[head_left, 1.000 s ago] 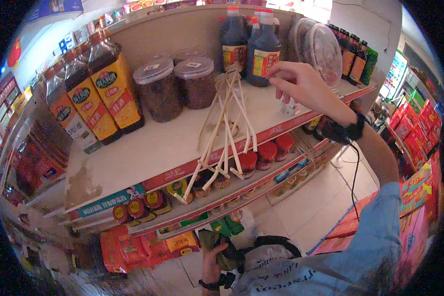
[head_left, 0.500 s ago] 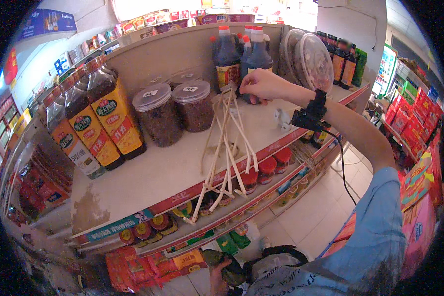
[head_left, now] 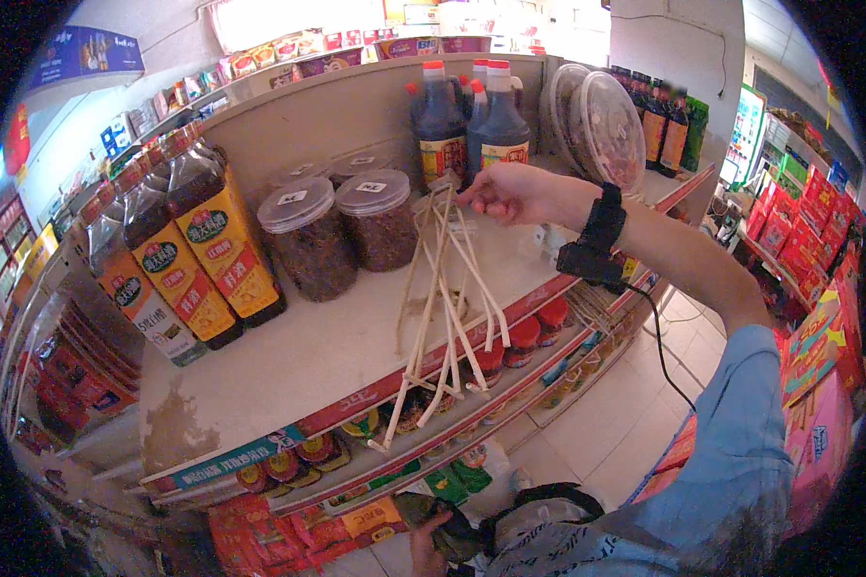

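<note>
Shop shelving (head_left: 318, 356) sweeps through the middle of the frame, and at dead centre sits a splayed pale rod bundle (head_left: 429, 300), lower tips reaching past the red edge strip (head_left: 351, 398). Light and stiff, I'd judge, thin enough to snap; grip it where it gathers at the top. Right hand (head_left: 529, 190) right there, fingers half-curled; whether it has hold, I can't tell! Low centre, the left hand (head_left: 428, 548) wraps a dark green item (head_left: 462, 535). Outward: lidded jars (head_left: 313, 245), small white labels; upper centre, red-capped bottles (head_left: 502, 120), labelled; left, tall bottles (head_left: 223, 255) with printed yellow-orange labels.
</note>
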A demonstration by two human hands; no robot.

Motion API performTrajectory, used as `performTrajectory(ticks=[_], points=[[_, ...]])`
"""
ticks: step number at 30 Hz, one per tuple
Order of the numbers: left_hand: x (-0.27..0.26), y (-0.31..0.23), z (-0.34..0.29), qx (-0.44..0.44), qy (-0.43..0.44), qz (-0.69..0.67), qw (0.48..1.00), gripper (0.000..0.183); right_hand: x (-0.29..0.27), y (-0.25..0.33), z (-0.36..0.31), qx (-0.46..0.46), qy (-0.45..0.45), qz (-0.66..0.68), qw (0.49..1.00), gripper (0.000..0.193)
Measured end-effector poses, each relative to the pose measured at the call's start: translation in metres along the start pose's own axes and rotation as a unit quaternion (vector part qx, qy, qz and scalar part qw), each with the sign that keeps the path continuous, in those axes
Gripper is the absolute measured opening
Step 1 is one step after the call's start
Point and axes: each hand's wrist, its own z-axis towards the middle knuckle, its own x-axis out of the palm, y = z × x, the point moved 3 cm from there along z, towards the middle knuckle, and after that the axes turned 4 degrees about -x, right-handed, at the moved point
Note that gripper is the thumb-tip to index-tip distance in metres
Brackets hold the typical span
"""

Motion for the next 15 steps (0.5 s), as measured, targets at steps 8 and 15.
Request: performTrajectory(ticks=[8, 15], points=[[-0.001, -0.002, -0.004, 0.024, -0.006, 0.024, 0.999, 0.023, 0.016, -0.007, 0.001, -0.027, -0.022, 0.195, 0.980, 0.013], [-0.006, 0.002, -0.004, 0.024, -0.009, 0.027, 0.999, 0.023, 0.018, -0.009, 0.005, -0.042, 0.037, 0.282, 0.958, 0.012]])
